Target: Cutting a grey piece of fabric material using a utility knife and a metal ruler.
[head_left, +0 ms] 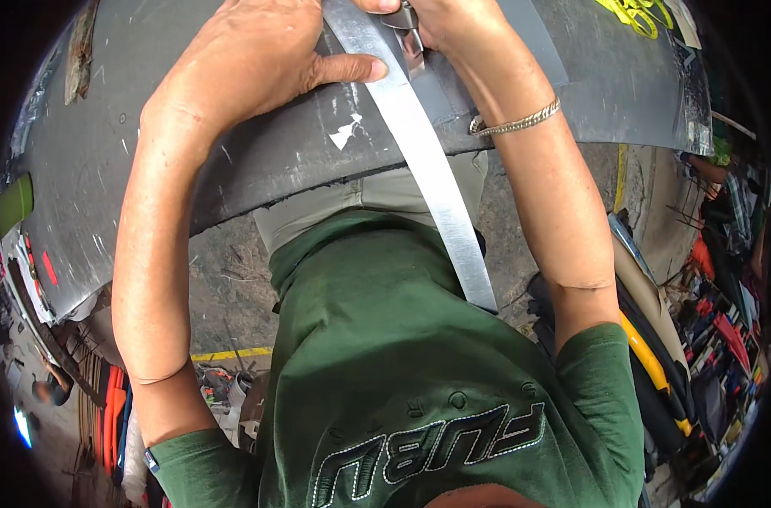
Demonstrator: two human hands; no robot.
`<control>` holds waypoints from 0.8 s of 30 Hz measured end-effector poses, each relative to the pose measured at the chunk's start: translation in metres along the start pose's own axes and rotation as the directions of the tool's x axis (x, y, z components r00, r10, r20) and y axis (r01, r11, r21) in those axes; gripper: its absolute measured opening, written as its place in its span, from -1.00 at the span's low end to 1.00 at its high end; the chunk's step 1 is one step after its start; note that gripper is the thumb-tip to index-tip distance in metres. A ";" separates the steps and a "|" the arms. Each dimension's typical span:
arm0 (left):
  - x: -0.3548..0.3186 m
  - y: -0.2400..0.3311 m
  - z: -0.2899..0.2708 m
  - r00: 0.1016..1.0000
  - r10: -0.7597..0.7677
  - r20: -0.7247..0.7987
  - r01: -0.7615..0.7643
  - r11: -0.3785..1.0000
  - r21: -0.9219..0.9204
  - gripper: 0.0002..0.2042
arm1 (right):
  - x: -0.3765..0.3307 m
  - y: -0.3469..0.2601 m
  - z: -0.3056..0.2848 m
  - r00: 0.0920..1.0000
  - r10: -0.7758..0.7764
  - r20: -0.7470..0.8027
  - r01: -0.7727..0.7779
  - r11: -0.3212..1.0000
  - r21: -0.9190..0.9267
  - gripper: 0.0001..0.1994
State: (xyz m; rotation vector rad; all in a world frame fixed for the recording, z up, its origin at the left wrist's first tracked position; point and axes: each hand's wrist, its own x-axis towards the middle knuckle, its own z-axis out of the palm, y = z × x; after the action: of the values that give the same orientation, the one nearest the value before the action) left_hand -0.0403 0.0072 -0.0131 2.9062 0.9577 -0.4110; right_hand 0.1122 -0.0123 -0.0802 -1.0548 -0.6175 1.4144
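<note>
A long shiny metal strip (428,161) runs from the top of the grey worktop (106,152) down over its front edge toward my green shirt. My left hand (258,59) lies on the worktop beside the strip, its thumb pressed against the strip's left edge. The fingers are cut off by the top of the picture. My right hand (453,25), with a chain bracelet on the wrist, is closed around a small shiny metal tool (411,34) that sits on the strip at the top edge. Most of the tool is hidden.
A yellow object (635,13) lies on the worktop at the far right. Dark and yellow rolls (656,364) lean at my right side. A yellow line (233,354) marks the concrete floor below. Orange items and clutter (110,423) lie at lower left.
</note>
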 end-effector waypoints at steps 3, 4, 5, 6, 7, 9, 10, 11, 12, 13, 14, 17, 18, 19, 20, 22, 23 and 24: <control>-0.001 -0.003 0.004 0.998 0.033 -0.049 -0.032 0.999 0.012 0.09 | 0.000 -0.002 0.004 0.999 0.034 -0.013 -0.035 0.999 -0.035 -0.49; -0.001 -0.002 0.003 0.998 0.031 -0.049 -0.031 0.999 0.010 0.08 | 0.001 -0.001 0.004 0.998 0.053 -0.015 -0.053 0.998 -0.025 -0.49; -0.001 -0.002 0.003 0.998 0.029 -0.049 -0.029 1.000 0.008 0.08 | 0.001 -0.001 0.005 0.998 0.054 -0.017 -0.054 0.998 -0.026 -0.49; 0.000 -0.003 0.005 0.998 0.032 -0.048 -0.032 0.999 0.006 0.08 | 0.000 0.000 0.004 0.999 0.036 -0.021 -0.036 0.999 -0.025 -0.48; 0.000 -0.005 0.007 0.996 0.047 -0.073 -0.050 0.998 -0.036 0.07 | 0.000 0.001 0.004 1.000 0.017 -0.024 -0.018 1.000 -0.024 -0.48; 0.000 -0.011 0.016 0.994 0.059 -0.096 -0.067 0.995 -0.078 0.07 | 0.003 0.004 0.002 1.000 0.010 -0.011 -0.010 1.000 -0.010 -0.48; -0.001 -0.015 0.022 0.982 0.090 -0.164 -0.106 0.990 -0.092 0.07 | 0.004 0.006 0.002 1.000 0.001 0.006 -0.001 1.000 0.006 -0.47; -0.002 -0.018 0.027 0.965 0.119 -0.232 -0.146 0.984 -0.102 0.07 | 0.004 0.006 0.000 1.000 0.002 0.007 -0.002 1.000 0.006 -0.47; -0.002 -0.015 0.023 0.966 0.119 -0.231 -0.146 0.984 -0.104 0.07 | 0.003 0.004 0.000 1.000 0.004 0.002 -0.004 1.000 -0.002 -0.46; -0.002 -0.012 0.018 0.980 0.094 -0.175 -0.110 0.990 -0.084 0.06 | 0.002 0.003 0.001 1.000 0.006 -0.003 -0.006 1.000 -0.011 -0.46; -0.001 -0.008 0.013 0.991 0.067 -0.118 -0.075 0.995 -0.063 0.06 | 0.002 0.004 0.001 1.000 0.007 -0.003 -0.007 1.000 -0.011 -0.46; 0.000 -0.001 0.004 0.997 0.037 -0.064 -0.038 0.999 -0.017 0.06 | 0.002 0.006 0.001 1.000 0.004 -0.006 -0.004 1.000 0.007 -0.44; 0.000 -0.001 0.003 0.997 0.036 -0.062 -0.037 0.999 -0.018 0.06 | 0.001 0.006 0.002 1.000 -0.015 -0.004 0.015 1.000 -0.004 -0.44; 0.001 -0.001 0.002 0.999 0.018 -0.028 -0.019 0.999 -0.031 0.07 | 0.000 0.006 0.003 0.999 -0.034 -0.001 0.034 0.999 -0.014 -0.44; 0.001 -0.001 0.001 1.000 0.000 0.008 0.000 0.999 -0.044 0.07 | -0.001 0.005 0.003 0.999 -0.032 0.000 0.032 0.999 -0.013 -0.44; 0.002 0.002 -0.002 1.000 0.004 0.009 -0.003 1.000 -0.030 0.07 | -0.002 0.000 0.004 0.999 -0.015 -0.033 0.014 0.999 -0.041 -0.43; 0.002 0.003 -0.003 1.000 0.005 0.010 -0.005 1.000 -0.015 0.08 | -0.003 0.001 0.004 0.999 -0.015 -0.036 0.013 0.999 -0.042 -0.43; 0.002 0.003 -0.002 1.000 0.005 0.011 -0.004 1.000 -0.015 0.08 | -0.002 0.002 0.004 0.999 -0.039 -0.021 0.038 0.998 -0.042 -0.42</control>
State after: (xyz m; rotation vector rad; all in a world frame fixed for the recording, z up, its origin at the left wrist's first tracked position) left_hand -0.0367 0.0062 -0.0117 2.8893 0.9483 -0.4175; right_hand 0.1078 -0.0138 -0.0800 -1.0844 -0.6506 1.3601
